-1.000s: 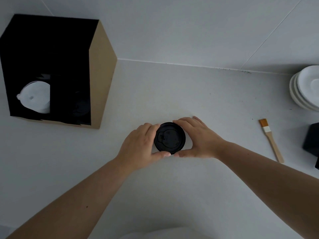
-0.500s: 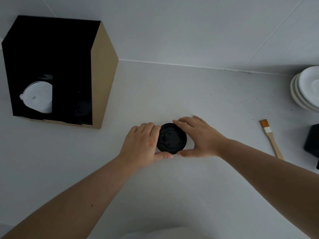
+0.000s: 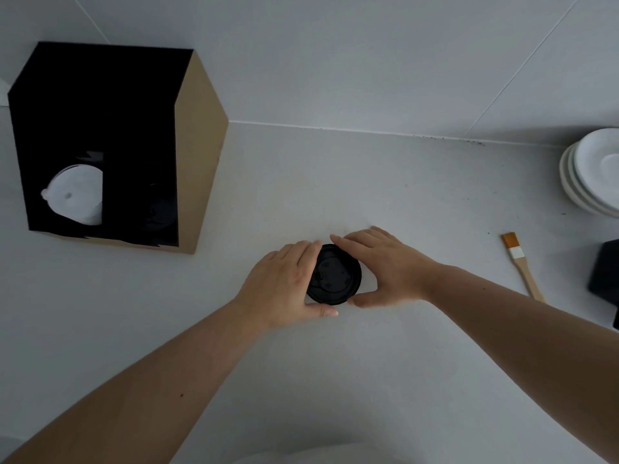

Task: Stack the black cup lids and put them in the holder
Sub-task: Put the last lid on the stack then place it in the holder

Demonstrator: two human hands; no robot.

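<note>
The lids (image 3: 335, 274) were plain black on a pale grey counter (image 3: 402, 202). The holder (image 3: 100, 142) showed a black front and tan cardboard side, with white lids (image 3: 75, 195) in its left slot and perhaps dark ones in its right. The brush (image 3: 521, 264) had orange bristles, a white band and a light wooden handle; the saucers (image 3: 593, 172) were white.

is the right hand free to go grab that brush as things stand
Probably not yet: the right hand is cupped on the black lids with the left hand. The counter toward the brush looks clear otherwise.
</note>
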